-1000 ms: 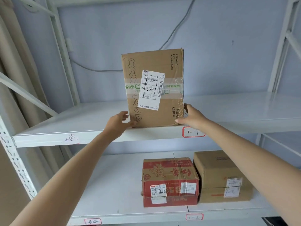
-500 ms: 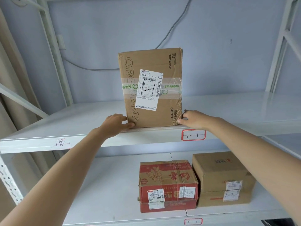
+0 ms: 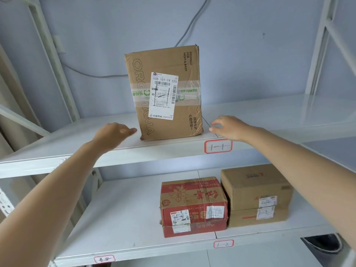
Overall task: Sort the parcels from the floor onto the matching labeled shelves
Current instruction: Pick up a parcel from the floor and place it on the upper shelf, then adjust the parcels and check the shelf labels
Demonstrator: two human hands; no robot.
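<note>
Since a moment ago: both hands have let go of the tall brown cardboard parcel (image 3: 165, 97) and drawn back a touch; half a second earlier they were pressed to its lower corners.
Left hand (image 3: 112, 132): off the box now, fingers loosely spread and pointing at its lower left corner, just beside it, empty.
Right hand (image 3: 227, 127): also free, fingers apart and relaxed, hovering just to the right of the box's lower corner over the shelf edge, holding nothing.
Parcel position: it stands upright on its short end on the white metal upper shelf (image 3: 269, 116), near the front lip, leaning a little off vertical, white shipping label facing out.
Shelf tag: the red-bordered tag marked 1-1 (image 3: 218, 146) sits on the front lip just right of the box; pen strokes on the parcel's label look like the same mark, though that is my reading and not sharp enough to swear by.
Lower shelf: the white lower shelf (image 3: 119, 218) already carries a red printed carton (image 3: 192, 206) and, touching it on the right, a plain brown carton (image 3: 254, 193) with 1-2 scrawled on its sticker, above a red-bordered tag marked 1-2 (image 3: 223, 243).
Progress: three parcels are shelved by the look of it, this one just placed.
Left to do: the floor is out of view, so how many parcels wait down there I cannot say.
</note>
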